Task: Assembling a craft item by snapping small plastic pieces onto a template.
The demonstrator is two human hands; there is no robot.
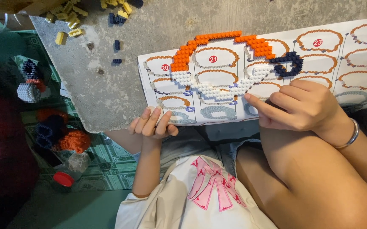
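— Across the upper half of the frame, what is lying on the grey concrete slab (107,85)?

— The printed instruction sheet (344,80) is spreading from the centre to the right edge, and the flat brick-built ring (217,87) is resting on it: an orange arc along the top, white bricks along the bottom, a dark blue curl at its right end. Its long axis is running left to right.

— Which hand is nearer to it?

— The right hand (302,106). It is lying just below and right of the ring, loosely curled, holding nothing, its index finger (257,105) pointing up-left and touching the white lower edge.

— And the other?

— The left hand (153,123) is sitting at the slab's lower edge, below and left of the ring, apart from it, fingers bunched together; whether it is pinching a brick I cannot tell.

— Spare pieces?

— Loose yellow and dark blue bricks (71,21) are lying at the upper left, well apart from both hands.
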